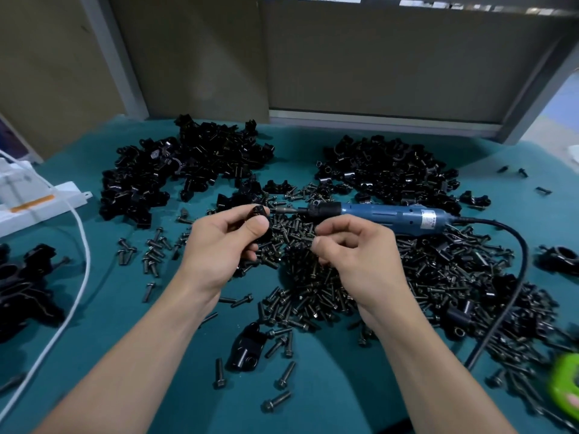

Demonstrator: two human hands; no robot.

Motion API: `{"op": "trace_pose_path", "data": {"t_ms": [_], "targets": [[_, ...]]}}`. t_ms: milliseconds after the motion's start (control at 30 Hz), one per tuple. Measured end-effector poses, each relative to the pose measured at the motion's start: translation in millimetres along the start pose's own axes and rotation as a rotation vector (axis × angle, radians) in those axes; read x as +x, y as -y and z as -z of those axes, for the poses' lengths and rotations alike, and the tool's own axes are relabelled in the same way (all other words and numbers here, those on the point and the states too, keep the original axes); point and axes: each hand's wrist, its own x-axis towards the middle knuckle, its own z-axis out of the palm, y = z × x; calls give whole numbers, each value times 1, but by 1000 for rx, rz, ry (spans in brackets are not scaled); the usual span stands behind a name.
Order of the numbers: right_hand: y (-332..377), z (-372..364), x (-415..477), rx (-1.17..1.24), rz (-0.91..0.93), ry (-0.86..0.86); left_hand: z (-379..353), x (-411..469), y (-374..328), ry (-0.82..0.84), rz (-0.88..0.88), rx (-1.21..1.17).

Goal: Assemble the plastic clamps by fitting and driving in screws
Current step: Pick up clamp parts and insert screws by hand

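My left hand (224, 242) grips a black plastic clamp (258, 214) between thumb and fingers, held above the heap of dark screws (313, 277). My right hand (357, 249) hovers just right of it with fingers curled and thumb against forefinger; whether it pinches a screw is hidden. The blue electric screwdriver (391, 214) lies on the table behind my right hand, its bit pointing left toward the clamp. A single black clamp (246, 346) lies near the front between my forearms.
Two large piles of black clamp parts (188, 164) (391, 170) fill the back of the green table (125, 308). More clamps (25, 283) sit at the left edge. A white cable (83, 245) and the screwdriver's black cord (513, 292) cross the table. A green object (567, 386) lies at right.
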Motion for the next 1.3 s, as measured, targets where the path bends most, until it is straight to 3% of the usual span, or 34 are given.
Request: {"op": "trace_pose_path", "data": {"t_ms": [133,267,767,1133,1300], "targets": [[3,1,-2,210,27,48,-5,-5,-2,236,37,47],[6,0,-4,219,106,34,-7,-9,-4,360,39,57],[2,-4,-8,-48,201,23,-6,-8,-4,356,12,43],[0,-11,-9,225,-17,-18,-11,-14,0,254,-195,235],[2,-7,-7,245,-14,73,-9,-15,0,173,-219,306]]}}
